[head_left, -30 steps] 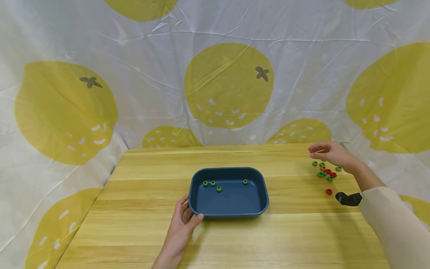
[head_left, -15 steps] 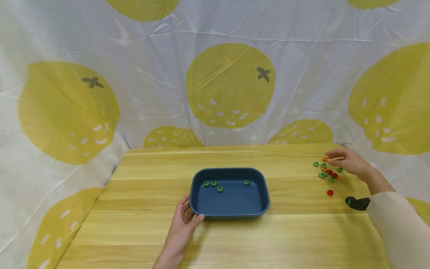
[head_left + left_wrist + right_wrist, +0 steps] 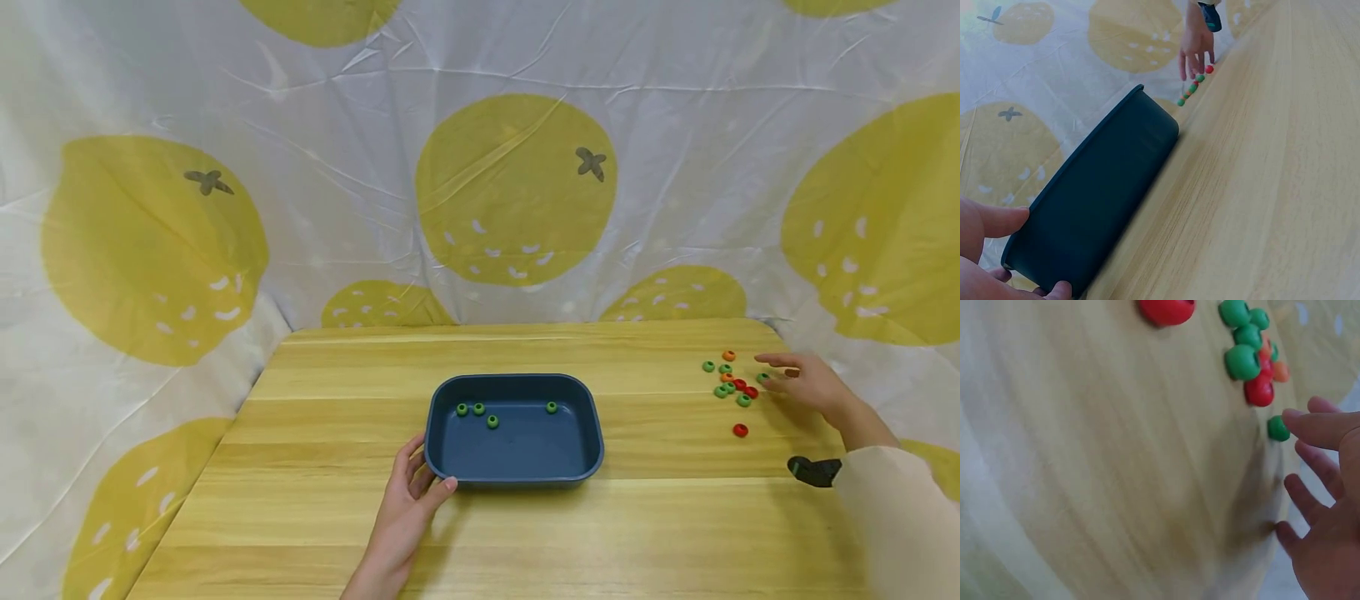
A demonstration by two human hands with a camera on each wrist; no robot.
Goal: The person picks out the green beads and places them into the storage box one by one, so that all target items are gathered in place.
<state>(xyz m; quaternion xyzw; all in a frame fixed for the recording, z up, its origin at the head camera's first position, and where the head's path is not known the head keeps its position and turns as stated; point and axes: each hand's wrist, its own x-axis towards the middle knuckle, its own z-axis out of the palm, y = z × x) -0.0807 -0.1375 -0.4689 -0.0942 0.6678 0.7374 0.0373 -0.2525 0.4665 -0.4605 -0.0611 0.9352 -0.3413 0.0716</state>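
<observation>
My left hand grips the near left corner of a dark blue rectangular tray, thumb at the rim and fingers along its side. Several green beads lie inside the tray. To the far right, my right hand hovers at a lone green bead, fingers spread and loosely bent. In the right wrist view the thumb and fingers stand around that green bead; whether they touch it cannot be told. Left of this hand lies a loose cluster of green, red and orange beads.
A single red bead lies nearer than the cluster. All stands on a wooden table. Behind and beside it hangs a lemon-print cloth. A black device shows at the right cuff.
My right hand has moved rightward past the bead cluster, down to the lone green bead at its right. The left hand and tray hold their place.
</observation>
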